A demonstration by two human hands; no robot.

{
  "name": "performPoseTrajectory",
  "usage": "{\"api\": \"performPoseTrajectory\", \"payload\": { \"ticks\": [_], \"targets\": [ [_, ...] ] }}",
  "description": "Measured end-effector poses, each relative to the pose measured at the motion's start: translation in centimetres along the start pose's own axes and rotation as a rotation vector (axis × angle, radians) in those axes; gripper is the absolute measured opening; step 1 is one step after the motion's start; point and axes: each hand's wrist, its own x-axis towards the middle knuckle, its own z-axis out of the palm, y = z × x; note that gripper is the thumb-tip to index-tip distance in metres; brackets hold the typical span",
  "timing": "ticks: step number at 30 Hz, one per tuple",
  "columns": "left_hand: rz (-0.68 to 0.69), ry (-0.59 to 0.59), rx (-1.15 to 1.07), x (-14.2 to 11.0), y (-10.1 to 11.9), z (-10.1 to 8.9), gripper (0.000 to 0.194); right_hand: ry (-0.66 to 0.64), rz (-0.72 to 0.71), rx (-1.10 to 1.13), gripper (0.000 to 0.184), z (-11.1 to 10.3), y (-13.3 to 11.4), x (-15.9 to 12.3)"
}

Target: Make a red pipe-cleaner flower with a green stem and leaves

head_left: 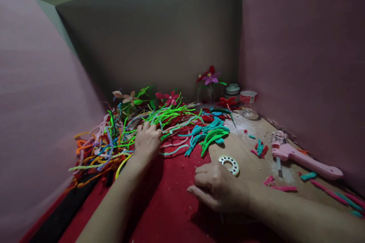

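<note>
My left hand (147, 138) reaches into a heap of many-coloured pipe cleaners (110, 148). Its fingers are bent down, and the tips are hidden among the stems, so whatever they grip does not show. Bright green pipe cleaners (171, 113) lie just beyond its knuckles. Over the red cloth (173, 197), my right hand (216, 188) is closed with its fingers curled in; anything inside it is hidden. Directly behind that hand lies a white ring-shaped disc with holes (234, 165). Green and teal leaf shapes of bent pipe cleaner (213, 136) rest between the hands, farther back.
A pink-handled tool (310, 161) lies on the brown board (265, 190) at right, among pipe cleaner scraps (259, 149). Finished fuzzy flowers (211, 78), a lidded jar (232, 90) and a tape roll (248, 97) stand at the back. Pink panels (305, 45) flank both sides.
</note>
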Motion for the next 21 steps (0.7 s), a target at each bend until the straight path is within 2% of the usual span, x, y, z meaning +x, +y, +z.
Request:
{"api": "performPoseTrajectory", "payload": {
  "ticks": [3,6,8,12,16,19,21],
  "targets": [
    [-0.008,0.002,-0.076,-0.6,-1.5,-0.6,0.024,-0.008,-0.003,-0.003,0.033,-0.1,0.0,-0.1],
    [-0.015,0.065,-0.236,-1.4,-2.5,-1.7,0.025,0.004,-0.001,0.003,0.033,-0.1,0.0,-0.1],
    [-0.016,0.106,-0.398,-2.1,-2.7,-2.8,0.024,0.027,0.024,0.023,0.033,-0.1,0.0,0.0],
    [-0.151,0.120,-0.699,-3.5,-2.3,-5.3,0.021,0.092,0.133,0.068,0.031,-0.4,0.0,0.2],
    [-0.232,0.036,-0.934,-4.5,-1.5,-7.1,0.019,0.220,0.270,0.131,0.011,-0.8,0.1,0.3],
    [-0.231,-0.100,-1.180,-4.6,-0.8,-7.7,0.018,0.315,0.342,0.120,0.030,-0.8,0.3,0.4],
    [-0.230,-0.178,-1.348,-4.5,-0.1,-7.6,0.016,0.276,0.350,0.149,0.028,-0.8,0.2,0.5]
  ]
}}
